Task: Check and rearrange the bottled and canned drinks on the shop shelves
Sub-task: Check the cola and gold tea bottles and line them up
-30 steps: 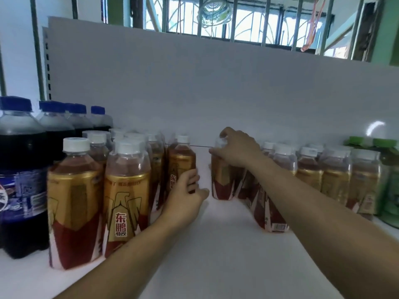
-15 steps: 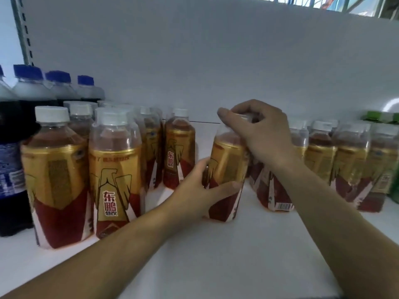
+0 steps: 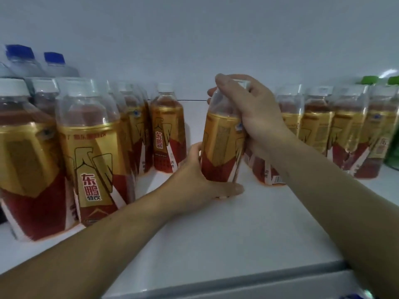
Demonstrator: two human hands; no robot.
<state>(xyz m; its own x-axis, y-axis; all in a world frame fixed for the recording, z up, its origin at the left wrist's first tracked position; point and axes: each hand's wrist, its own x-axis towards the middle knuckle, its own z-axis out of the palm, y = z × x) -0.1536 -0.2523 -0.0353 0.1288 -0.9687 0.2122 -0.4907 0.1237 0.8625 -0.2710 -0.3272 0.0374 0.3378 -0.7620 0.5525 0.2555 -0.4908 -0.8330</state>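
Note:
One gold-and-red labelled drink bottle [image 3: 222, 145] stands in the gap at the middle of the white shelf [image 3: 216, 234]. My right hand [image 3: 252, 108] is wrapped over its cap and neck from above. My left hand [image 3: 200, 180] cups its base from the left, thumb along the front. Several matching bottles [image 3: 95, 152] stand in rows on the left, one of them [image 3: 167, 134] further back. Another row of the same bottles [image 3: 336, 130] stands on the right, partly hidden by my right forearm.
Blue-capped dark soda bottles [image 3: 54, 63] stand at the back left. Green-capped bottles [image 3: 395, 152] sit at the far right. A white back panel [image 3: 194, 39] closes the shelf behind. The shelf's front edge [image 3: 237, 279] runs below my arms.
My right hand has drawn the bottle forward out of the right-hand group into the gap. My left hand left the back bottle and closed around this bottle's base. The view has dropped closer.

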